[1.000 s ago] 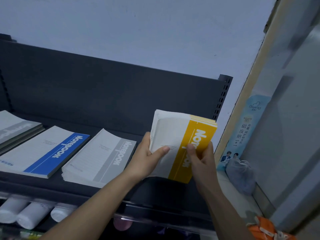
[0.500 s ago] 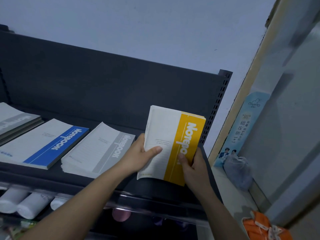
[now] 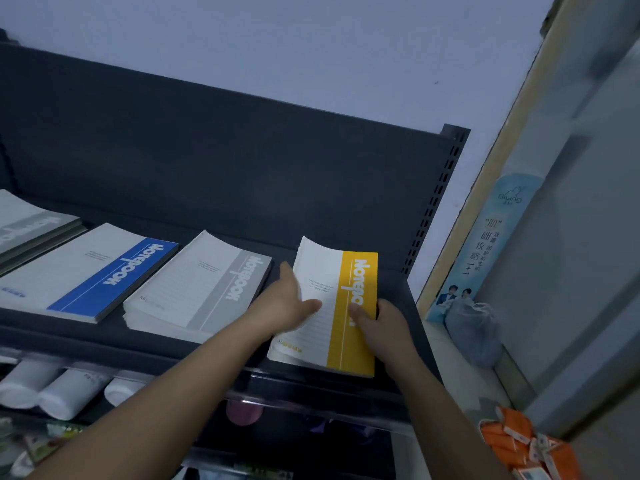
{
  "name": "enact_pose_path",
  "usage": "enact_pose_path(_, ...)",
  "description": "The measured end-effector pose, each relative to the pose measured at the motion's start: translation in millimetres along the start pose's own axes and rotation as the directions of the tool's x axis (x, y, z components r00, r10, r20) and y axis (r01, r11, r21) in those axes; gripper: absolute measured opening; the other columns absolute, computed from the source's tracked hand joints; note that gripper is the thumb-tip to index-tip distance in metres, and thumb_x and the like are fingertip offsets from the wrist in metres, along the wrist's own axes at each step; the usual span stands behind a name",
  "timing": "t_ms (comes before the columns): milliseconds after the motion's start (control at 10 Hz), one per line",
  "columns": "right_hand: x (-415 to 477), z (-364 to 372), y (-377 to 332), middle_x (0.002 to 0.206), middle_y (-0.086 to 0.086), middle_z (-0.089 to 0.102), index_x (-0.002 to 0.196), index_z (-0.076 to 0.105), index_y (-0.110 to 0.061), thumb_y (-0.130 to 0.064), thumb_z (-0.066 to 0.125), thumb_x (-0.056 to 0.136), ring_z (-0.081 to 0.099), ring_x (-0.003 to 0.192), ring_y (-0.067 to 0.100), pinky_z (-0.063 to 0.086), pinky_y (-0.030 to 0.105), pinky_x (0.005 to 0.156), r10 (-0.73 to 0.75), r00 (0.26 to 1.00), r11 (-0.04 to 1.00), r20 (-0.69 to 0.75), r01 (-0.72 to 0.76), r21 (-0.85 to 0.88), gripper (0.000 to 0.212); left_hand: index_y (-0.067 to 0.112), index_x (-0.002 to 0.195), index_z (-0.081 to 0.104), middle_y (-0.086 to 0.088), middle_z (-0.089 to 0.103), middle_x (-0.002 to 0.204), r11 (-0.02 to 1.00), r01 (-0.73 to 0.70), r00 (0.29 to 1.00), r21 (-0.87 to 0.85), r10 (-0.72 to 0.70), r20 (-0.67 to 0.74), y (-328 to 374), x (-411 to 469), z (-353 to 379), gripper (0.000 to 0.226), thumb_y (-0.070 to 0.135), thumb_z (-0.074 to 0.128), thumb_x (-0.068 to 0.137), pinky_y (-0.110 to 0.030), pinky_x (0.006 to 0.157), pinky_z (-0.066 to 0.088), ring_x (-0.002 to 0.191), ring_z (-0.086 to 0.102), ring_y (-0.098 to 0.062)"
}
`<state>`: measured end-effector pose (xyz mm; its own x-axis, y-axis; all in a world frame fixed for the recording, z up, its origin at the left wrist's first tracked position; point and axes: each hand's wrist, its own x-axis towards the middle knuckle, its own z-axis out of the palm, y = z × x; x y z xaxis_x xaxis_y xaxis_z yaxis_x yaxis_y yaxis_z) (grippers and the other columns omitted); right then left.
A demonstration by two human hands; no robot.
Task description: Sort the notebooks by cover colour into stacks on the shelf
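Yellow notebooks [image 3: 329, 317] flat on shelf [image 3: 393, 289], right of centre. Left hand [image 3: 284, 306] fingers straight against side, right hand [image 3: 384, 323] fingers clamped on edge, probably squaring stack.

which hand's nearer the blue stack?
Left. Left hand touches the yellow stack at its left edge, toward the blue stack; right hand holds the yellow stack's right edge.

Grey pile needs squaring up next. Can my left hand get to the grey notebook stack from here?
Likely yes. The left hand sits at the yellow notebook stack's left edge, and only bare shelf lies between it and the grey notebook stack.
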<state>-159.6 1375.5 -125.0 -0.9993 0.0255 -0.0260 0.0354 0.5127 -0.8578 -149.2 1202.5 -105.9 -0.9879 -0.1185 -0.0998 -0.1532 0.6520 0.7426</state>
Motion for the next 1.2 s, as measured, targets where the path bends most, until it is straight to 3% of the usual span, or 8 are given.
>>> enact_pose_path(300, 7.6, -1.2, -5.9, 0.108, 0.005, 0.064, 0.107, 0.058, -0.011, -0.041, 0.055, 0.094, 0.062, 0.099, 0.024, 0.053, 0.043, 0.089, 0.071, 0.996, 0.992, 0.051, -0.065, -0.112, 0.032, 0.014, 0.152, -0.016, -0.011, 0.040, 0.147, 0.989, 0.003, 1.000, 0.150, -0.007, 0.027, 4.2, 1.9, 2.9, 0.102, 0.039, 0.062, 0.090, -0.028, 0.079, 0.044, 0.118, 0.055, -0.025)
enact_pose_path(400, 8.4, -2.1, -6.7, 0.099, 0.003, 0.063, 0.085, 0.055, -0.019, -0.039, 0.054, 0.095, 0.062, 0.094, 0.022, 0.053, 0.041, 0.087, 0.078, 0.994, 0.990, 0.082, -0.067, -0.126, 0.022, 0.013, 0.153, -0.010, -0.011, 0.051, 0.135, 0.980, 0.009, 1.000, 0.200, -0.013, 0.022, 6.3, 4.7, 1.7, 0.099, 0.039, 0.062, 0.090, -0.029, 0.073, 0.048, 0.105, 0.060, -0.023)
enact_pose_path(500, 8.4, -2.7, -6.1, 0.097, 0.001, 0.061, 0.086, 0.052, -0.019, -0.041, 0.053, 0.095, 0.061, 0.093, 0.020, 0.051, 0.034, 0.081, 0.060, 0.993, 0.976, 0.099, -0.037, -0.213, 0.023, 0.014, 0.152, -0.011, -0.011, 0.054, 0.132, 0.967, 0.030, 0.999, 0.251, -0.039, 0.028, 6.3, 6.2, 4.0, 0.102, 0.042, 0.064, 0.088, -0.029, 0.071, 0.048, 0.106, 0.060, -0.025)
enact_pose_path(600, 9.1, -1.9, -6.8, 0.094, -0.002, 0.055, 0.096, 0.051, -0.016, -0.045, 0.051, 0.095, 0.058, 0.091, 0.018, 0.044, 0.030, 0.074, 0.048, 0.994, 0.934, 0.099, -0.010, -0.357, 0.029, 0.014, 0.152, -0.009, -0.010, 0.048, 0.139, 0.942, 0.061, 0.998, 0.331, -0.060, -0.014, 4.1, 6.3, 7.3, 0.106, 0.051, 0.064, 0.084, -0.039, 0.092, 0.048, 0.127, 0.045, -0.030)
enact_pose_path(800, 9.5, -3.4, -5.6, 0.092, -0.003, 0.060, 0.094, 0.056, -0.020, -0.060, 0.045, 0.091, 0.058, 0.084, 0.019, 0.041, 0.029, 0.067, 0.033, 0.996, 0.801, 0.083, 0.024, -0.599, 0.042, 0.011, 0.146, 0.021, -0.009, 0.041, 0.143, 0.914, 0.056, 0.998, 0.401, -0.049, -0.029, 4.2, 3.9, 9.8, 0.089, 0.055, 0.064, 0.082, -0.039, 0.102, 0.038, 0.133, 0.035, -0.029)
enact_pose_path(1000, 6.2, -6.0, -9.0, 0.115, 0.005, 0.060, 0.119, 0.051, -0.016, -0.061, 0.049, 0.088, 0.060, 0.103, 0.025, 0.043, 0.033, 0.072, -0.054, 0.998, 0.739, 0.038, 0.066, -0.670, 0.055, 0.008, 0.148, 0.018, -0.010, 0.039, 0.147, 0.909, 0.065, 0.998, 0.412, -0.063, -0.020, 3.8, 2.8, 9.7, 0.090, 0.057, 0.059, 0.085, -0.039, 0.104, 0.038, 0.135, 0.035, -0.029)
enact_pose_path(1100, 5.5, -6.0, -13.2, 0.124, 0.006, 0.052, 0.128, 0.043, -0.017, -0.053, 0.052, 0.089, 0.053, 0.112, 0.026, 0.046, 0.035, 0.081, -0.177, 0.984, 0.698, 0.033, 0.149, -0.701, 0.054, 0.011, 0.139, 0.038, -0.007, 0.051, 0.137, 0.896, 0.072, 0.997, 0.439, -0.071, -0.019, 3.9, 4.3, 2.8, 0.068, 0.053, 0.054, 0.088, -0.036, 0.099, 0.042, 0.130, 0.042, -0.027)
enact_pose_path(1200, 4.7, -4.1, -19.5, 0.122, 0.005, 0.051, 0.124, 0.047, -0.017, -0.044, 0.049, 0.092, 0.049, 0.113, 0.025, 0.044, 0.035, 0.083, -0.319, 0.945, 0.609, 0.075, 0.265, -0.748, 0.042, 0.019, 0.109, 0.059, -0.003, 0.060, 0.119, 0.889, 0.054, 0.998, 0.455, -0.033, -0.053, 5.9, 3.3, -9.0, 0.040, 0.053, 0.051, 0.089, -0.034, 0.092, 0.045, 0.118, 0.050, -0.025)
